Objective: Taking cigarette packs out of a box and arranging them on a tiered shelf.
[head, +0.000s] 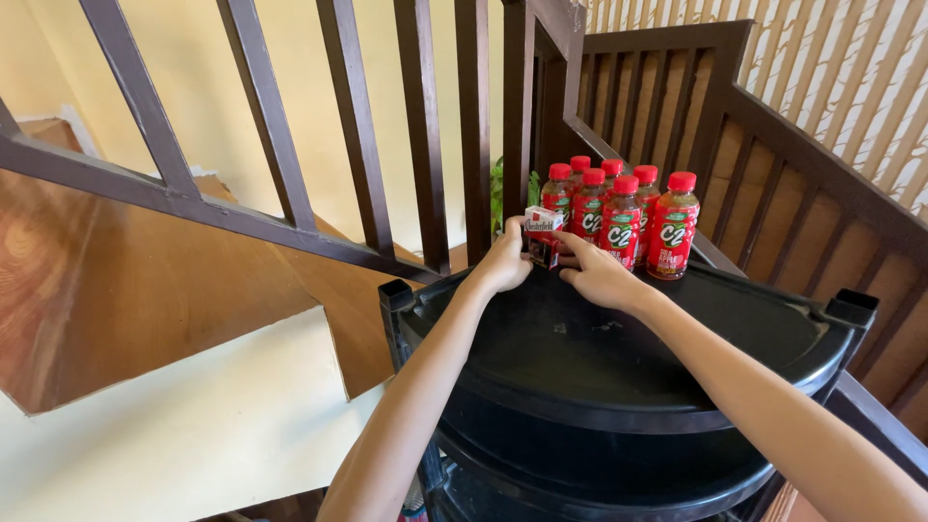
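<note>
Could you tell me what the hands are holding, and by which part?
Both hands, left hand and right hand, grip a small red-and-white box by its sides.

From my feed: a round black plastic shelf (619, 387) fills the lower middle, dark wooden stair railings (358, 116) run across the top, some green leaves (498, 188) peek through the bars at center, cream wall (193, 435) lower left.

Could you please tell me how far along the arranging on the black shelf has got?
Done, it seems: a cluster of red-capped, red-labelled drink bottles stands upright at the back of the black plastic shelf top. In hand: the left hand and right hand together hold a small red-and-white carton against the cluster's left side. Left: the carton is not yet released; the shelf's front is bare.
</note>
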